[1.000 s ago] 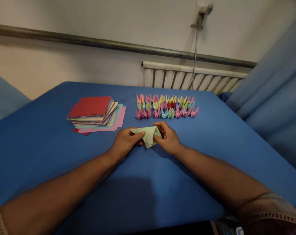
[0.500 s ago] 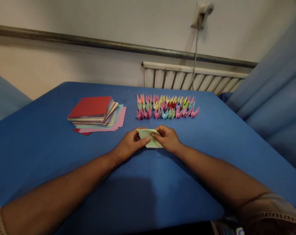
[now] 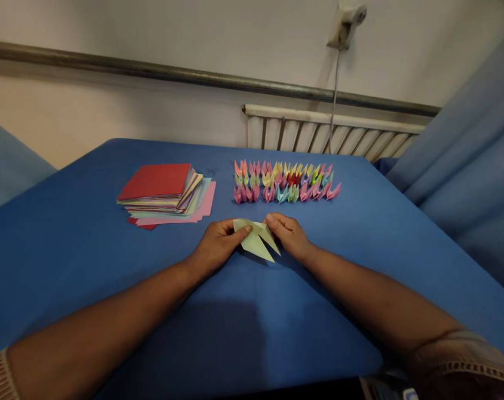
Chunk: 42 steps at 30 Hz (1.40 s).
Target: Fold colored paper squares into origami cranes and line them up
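Observation:
A pale green sheet of folded paper is held just above the blue table, partly opened so that two pointed flaps stick out toward the lower right. My left hand grips its left side, thumb on top and fingers hidden beneath. At the upper right edge, my right hand pinches the paper between thumb and curled fingers. Beyond the hands stand rows of small folded paper cranes in pink, yellow, green, red and blue.
A stack of coloured paper, red on top, lies at the left on the blue table. Behind the table are a radiator, a wall pipe and a socket with a cord. A blue curtain hangs at the right.
The green paper has gone from a flat folded shape to one with two spread points. My right thumb has moved off its middle up to the right edge. My left hand keeps its grip.

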Available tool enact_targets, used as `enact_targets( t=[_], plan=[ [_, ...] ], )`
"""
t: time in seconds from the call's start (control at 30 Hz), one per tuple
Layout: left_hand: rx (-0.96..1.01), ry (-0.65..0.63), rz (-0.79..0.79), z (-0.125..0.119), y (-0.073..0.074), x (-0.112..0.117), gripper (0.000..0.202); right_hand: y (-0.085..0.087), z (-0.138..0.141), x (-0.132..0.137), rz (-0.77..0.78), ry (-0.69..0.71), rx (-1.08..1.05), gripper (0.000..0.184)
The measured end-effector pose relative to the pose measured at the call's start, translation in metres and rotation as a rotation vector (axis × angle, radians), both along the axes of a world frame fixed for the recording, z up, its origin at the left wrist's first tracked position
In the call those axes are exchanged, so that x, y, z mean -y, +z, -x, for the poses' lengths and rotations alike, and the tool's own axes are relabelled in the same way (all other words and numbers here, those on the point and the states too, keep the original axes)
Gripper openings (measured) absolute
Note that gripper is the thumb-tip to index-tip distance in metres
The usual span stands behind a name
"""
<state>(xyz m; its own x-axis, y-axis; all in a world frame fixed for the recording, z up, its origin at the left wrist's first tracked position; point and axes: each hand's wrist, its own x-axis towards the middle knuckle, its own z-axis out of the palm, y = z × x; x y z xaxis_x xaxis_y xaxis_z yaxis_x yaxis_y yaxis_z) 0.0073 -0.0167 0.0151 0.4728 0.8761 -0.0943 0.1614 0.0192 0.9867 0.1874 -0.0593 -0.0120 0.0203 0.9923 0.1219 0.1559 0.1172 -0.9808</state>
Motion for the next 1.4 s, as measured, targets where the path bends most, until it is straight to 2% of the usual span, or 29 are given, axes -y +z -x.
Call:
enact_targets(
  t=[0.17,0.3,0.43,0.53,0.67,0.77,0.83,0.97,1.03,1.2,1.4],
  plan=[
    [-0.011,-0.051,-0.008,0.002,-0.001,-0.001,0.03,-0.008,0.003,-0.006,0.047,0.033,-0.098,0.042],
    [0.081,-0.034,0.105,0.003,-0.003,-0.004,0.036,-0.01,0.004,-0.008,0.047,0.062,-0.151,0.038],
    [0.181,-0.025,0.19,0.001,-0.002,-0.003,0.041,-0.014,0.005,-0.009,0.013,0.058,-0.118,0.034],
    [0.167,-0.043,0.152,0.0,0.0,0.0,0.04,-0.017,0.006,-0.007,-0.023,0.042,-0.057,0.03],
    [0.045,0.061,0.067,-0.002,0.0,0.0,0.03,-0.017,0.006,-0.005,-0.025,0.075,-0.036,0.027],
    [0.065,0.11,0.075,-0.002,0.0,-0.001,0.029,-0.015,0.007,-0.005,0.007,0.112,-0.074,0.027],
    [0.11,0.093,0.095,-0.002,-0.001,-0.002,0.031,-0.013,0.007,-0.006,0.046,0.119,-0.117,0.03],
    [0.314,-0.066,0.242,0.0,-0.001,-0.004,0.045,-0.008,0.003,-0.009,0.084,0.065,-0.217,0.036],
    [0.386,-0.106,0.307,0.001,-0.002,-0.007,0.049,-0.005,0.001,-0.01,0.069,0.018,-0.248,0.036],
    [0.39,-0.103,0.309,0.001,-0.004,-0.007,0.032,-0.003,0.0,-0.01,0.057,-0.037,-0.293,0.037],
    [0.317,-0.058,0.219,-0.003,-0.006,-0.003,0.029,-0.003,0.006,-0.007,0.04,-0.007,-0.27,0.04]
  ],
)
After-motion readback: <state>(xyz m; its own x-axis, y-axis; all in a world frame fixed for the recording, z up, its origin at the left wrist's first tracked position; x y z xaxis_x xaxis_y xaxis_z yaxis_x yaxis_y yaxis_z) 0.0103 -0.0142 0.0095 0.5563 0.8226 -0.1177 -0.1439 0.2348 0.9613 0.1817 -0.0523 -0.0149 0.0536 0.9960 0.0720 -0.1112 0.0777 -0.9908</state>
